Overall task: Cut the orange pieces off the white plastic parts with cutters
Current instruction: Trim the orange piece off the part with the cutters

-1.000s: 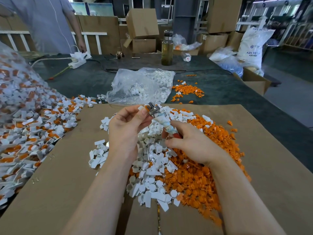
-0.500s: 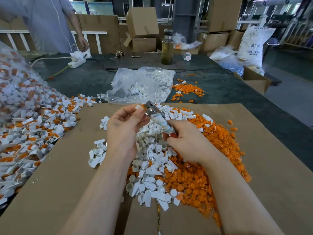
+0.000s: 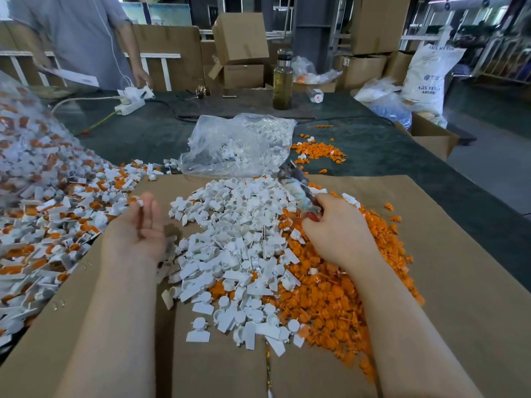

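My right hand (image 3: pixel 337 228) grips the cutters (image 3: pixel 297 186) by their taped handles, jaws pointing up and away over the piles. My left hand (image 3: pixel 142 225) is blurred at the left edge of the cardboard, palm up, fingers stretched toward the uncut parts; a small white part (image 3: pixel 140 202) sits at its fingertips. A heap of cut white parts (image 3: pixel 235 239) lies in the middle of the cardboard sheet (image 3: pixel 459 282). The cut orange pieces (image 3: pixel 330 297) are piled under and around my right hand. Uncut white-and-orange parts (image 3: pixel 57 219) spread on the left.
A clear bag of white parts (image 3: pixel 238 145) lies beyond the cardboard, with scattered orange pieces (image 3: pixel 316 152) to its right. A bottle (image 3: pixel 283 79), a power strip (image 3: pixel 129 106) and boxes stand at the back. A person (image 3: pixel 77 38) stands at the far left.
My hands have parted. The left hand swung left and opened toward the uncut pile; the right hand moved right with the cutters.
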